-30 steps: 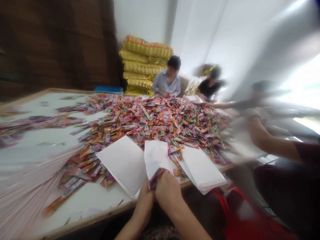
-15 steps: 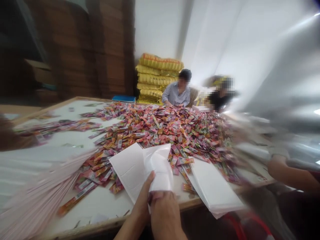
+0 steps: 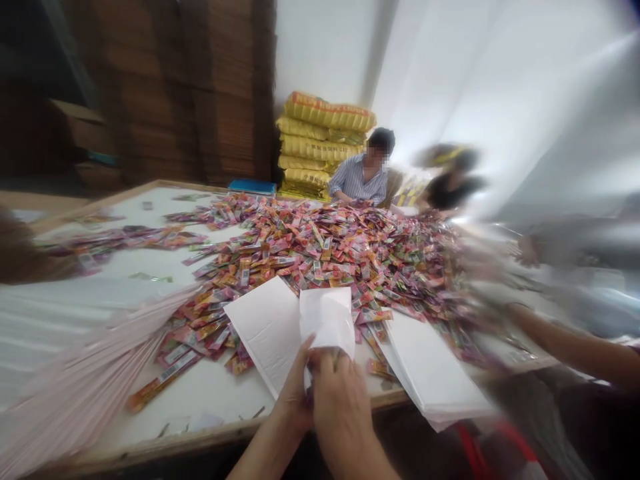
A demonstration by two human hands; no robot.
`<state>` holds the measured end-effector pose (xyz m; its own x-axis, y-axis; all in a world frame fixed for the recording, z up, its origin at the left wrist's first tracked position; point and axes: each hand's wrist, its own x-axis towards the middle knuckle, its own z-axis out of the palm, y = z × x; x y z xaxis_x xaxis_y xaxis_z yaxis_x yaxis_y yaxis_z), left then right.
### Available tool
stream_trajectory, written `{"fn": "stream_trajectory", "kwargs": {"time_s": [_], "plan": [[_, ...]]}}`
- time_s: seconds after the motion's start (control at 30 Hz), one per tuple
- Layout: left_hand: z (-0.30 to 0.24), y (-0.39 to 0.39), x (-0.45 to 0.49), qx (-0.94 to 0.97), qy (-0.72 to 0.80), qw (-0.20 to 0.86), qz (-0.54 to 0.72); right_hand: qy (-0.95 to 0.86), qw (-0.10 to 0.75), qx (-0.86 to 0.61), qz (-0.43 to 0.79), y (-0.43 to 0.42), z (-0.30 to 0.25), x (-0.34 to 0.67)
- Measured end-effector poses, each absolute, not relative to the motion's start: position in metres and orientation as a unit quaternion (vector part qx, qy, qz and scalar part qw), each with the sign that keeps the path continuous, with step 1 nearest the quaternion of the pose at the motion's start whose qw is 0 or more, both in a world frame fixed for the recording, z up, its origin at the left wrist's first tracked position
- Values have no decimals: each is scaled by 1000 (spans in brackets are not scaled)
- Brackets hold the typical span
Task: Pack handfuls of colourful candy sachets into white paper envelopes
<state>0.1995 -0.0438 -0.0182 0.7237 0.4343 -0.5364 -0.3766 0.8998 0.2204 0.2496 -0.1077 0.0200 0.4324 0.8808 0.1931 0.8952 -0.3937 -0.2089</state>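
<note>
This looks like a workshop for handwork, with small wrapped packets [image 3: 320, 250] heaped across a wood-rimmed table [image 3: 200, 443], people [image 3: 359, 177] at its far edge, yellow printed sacks [image 3: 320, 148] piled behind that edge, and tall brown stacks [image 3: 227, 100], seemingly cardboard, beyond its far left corner.

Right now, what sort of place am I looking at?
Probably a packing workshop: a large heap of small packets covers much of a broad table, a person in stripes is at its far side, and yellow sacks are stacked beyond.
</note>
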Motion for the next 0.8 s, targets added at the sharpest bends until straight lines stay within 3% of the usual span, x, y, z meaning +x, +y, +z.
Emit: {"fn": "stream_trajectory", "kwargs": {"time_s": [0.1, 0.3, 0.4, 0.53, 0.63, 0.8], "plan": [[-20, -50, 203, 53, 278, 941, 187, -516, 111, -850, -9, -101, 10, 255], [-26, -57, 206, 159, 304, 891, 297, -509, 117, -852, 52, -100, 13, 274], [-24, -56, 203, 130, 291, 912, 258, -517, 156, -838, 71, -102, 18, 273], [-14, -60, 205, 171, 268, 892, 322, -495, 256, -821, 126, -99, 10, 280], [-10, -69, 210, 181, 265, 876, 361, -503, 275, -815, 86, -103, -5, 282], [-13, -91, 214, 126, 260, 909, 301, -497, 196, -846, -14, -122, -22, 278]]}}
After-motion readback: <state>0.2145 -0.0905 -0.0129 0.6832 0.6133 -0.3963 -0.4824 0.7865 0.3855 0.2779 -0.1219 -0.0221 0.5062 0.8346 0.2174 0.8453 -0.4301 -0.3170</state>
